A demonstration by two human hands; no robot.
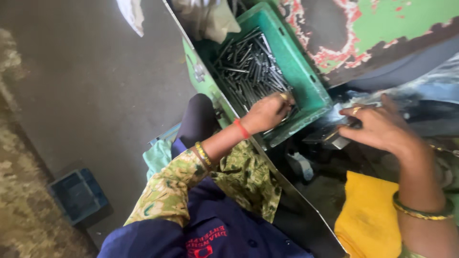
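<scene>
Plainly, hidden: the fingertips of the left hand (pixel 267 112) are buried among the metal rods (pixel 251 69), so whether they pinch one cannot be told; the far corner of the green crate (pixel 306 71) is covered by a pale cloth (pixel 210 19).
Left hand: reaching into the crate at its near edge, fingers curled down into the rods, a red thread at the wrist and a bangle lower on the forearm.
Right hand: the right hand (pixel 382 126) lies just outside the crate's right edge, fingers bent over a small dark metal part (pixel 332 136); the grip itself is hard to make out.
Rods: a loose heap of thin grey rods, too many and too tangled to count, filling the crate floor.
Crates: two, the green one and a blue crate (pixel 79 193) on the floor, well apart at the lower left.
Surface: a thin metal sheet edge (pixel 287 181) runs diagonally under the crate; a yellow cloth (pixel 368 215) lies beneath the right forearm.
Room: bare grey floor (pixel 91 81); a machine body (pixel 373 28) with flaking green and red paint stands beyond the crate's right edge.
Hands: two, both the person's own.
</scene>
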